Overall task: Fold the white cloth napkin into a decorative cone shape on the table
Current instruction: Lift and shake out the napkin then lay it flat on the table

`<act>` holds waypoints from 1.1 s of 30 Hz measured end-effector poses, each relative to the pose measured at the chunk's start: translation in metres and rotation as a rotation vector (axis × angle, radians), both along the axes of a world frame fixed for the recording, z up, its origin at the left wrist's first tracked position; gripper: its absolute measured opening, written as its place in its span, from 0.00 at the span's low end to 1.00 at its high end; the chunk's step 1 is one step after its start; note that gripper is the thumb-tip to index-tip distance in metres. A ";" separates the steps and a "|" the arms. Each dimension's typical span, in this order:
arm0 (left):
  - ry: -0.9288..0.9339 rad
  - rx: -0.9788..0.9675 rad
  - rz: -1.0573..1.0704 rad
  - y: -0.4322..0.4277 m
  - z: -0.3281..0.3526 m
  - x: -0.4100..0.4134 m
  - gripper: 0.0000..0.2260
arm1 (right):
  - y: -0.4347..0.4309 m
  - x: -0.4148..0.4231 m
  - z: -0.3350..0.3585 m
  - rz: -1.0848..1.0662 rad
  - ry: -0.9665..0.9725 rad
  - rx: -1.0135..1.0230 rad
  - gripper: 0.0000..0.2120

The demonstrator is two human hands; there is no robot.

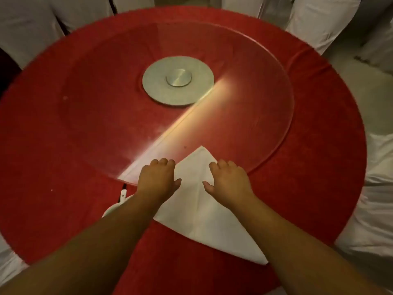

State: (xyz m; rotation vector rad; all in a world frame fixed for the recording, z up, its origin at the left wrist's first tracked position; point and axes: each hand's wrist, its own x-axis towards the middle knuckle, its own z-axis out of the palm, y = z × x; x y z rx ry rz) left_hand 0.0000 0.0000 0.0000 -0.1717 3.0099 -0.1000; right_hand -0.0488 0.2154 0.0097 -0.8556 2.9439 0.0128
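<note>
The white cloth napkin [200,211] lies flat on the red tablecloth near the table's front edge. It is folded into a pointed shape, with a crease down its middle and its tip resting on the glass turntable. My left hand [157,179] presses palm-down on the napkin's left part, fingers curled over its far edge. On the right part my right hand [228,179] presses down the same way. The two thumbs point toward the middle crease. A strip of napkin sticks out to the left of my left hand.
A round glass turntable [265,128] with a metal hub [178,80] fills the middle of the red table [63,188]. A white dish with a spoon [122,196] sits under my left forearm. Chairs in white covers [372,209] ring the table.
</note>
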 end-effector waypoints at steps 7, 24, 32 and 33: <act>-0.181 0.056 0.235 -0.005 -0.044 -0.006 0.33 | 0.003 0.009 -0.056 0.039 -0.045 0.022 0.22; -0.159 0.451 -0.144 0.011 -0.017 -0.017 0.07 | -0.038 -0.027 -0.020 0.295 -0.167 -0.058 0.29; -0.174 0.462 -0.120 0.003 -0.022 -0.004 0.10 | -0.046 -0.030 -0.017 0.404 -0.083 0.126 0.18; -0.174 0.472 -0.095 0.002 -0.022 -0.003 0.12 | -0.046 -0.030 -0.016 0.411 -0.085 0.155 0.18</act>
